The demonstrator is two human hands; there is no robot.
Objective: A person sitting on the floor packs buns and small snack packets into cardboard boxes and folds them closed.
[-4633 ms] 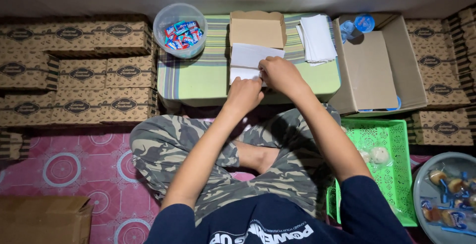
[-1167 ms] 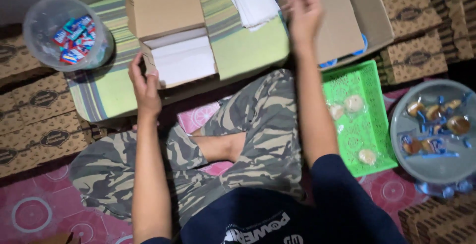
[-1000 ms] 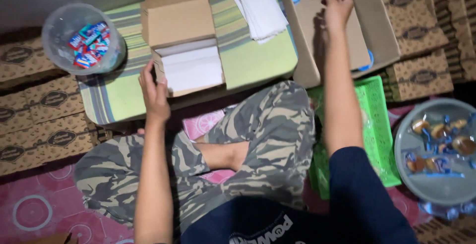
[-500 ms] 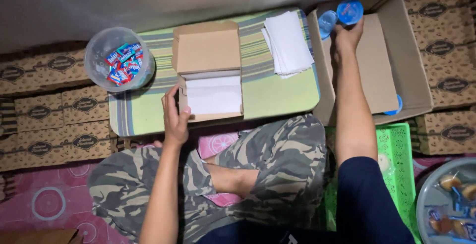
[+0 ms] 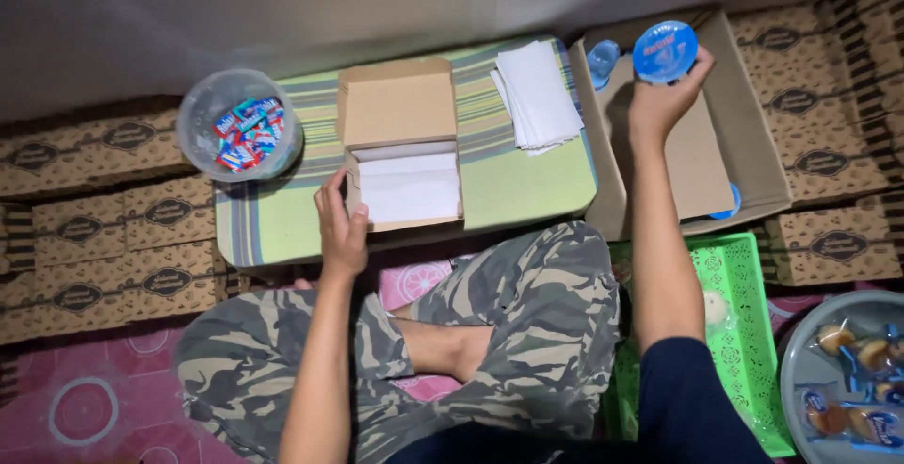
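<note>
1. Striped low table point(image 5: 527, 191) carries the open snack box point(image 5: 403, 184); my left hand point(image 5: 341, 228) steadies its left wall, fingers loosely curled.
2. My right hand point(image 5: 667, 97) grips a sealed water cup point(image 5: 665, 50) over the carton point(image 5: 753, 144).
3. I judge the cup light, thin-walled and crushable; hold its rim.

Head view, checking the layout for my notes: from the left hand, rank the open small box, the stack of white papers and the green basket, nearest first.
From the left hand:
1. Open small box, touching it, just right.
2. Stack of white papers, farther right on the striped table.
3. Green basket, far right, on the floor.
</note>
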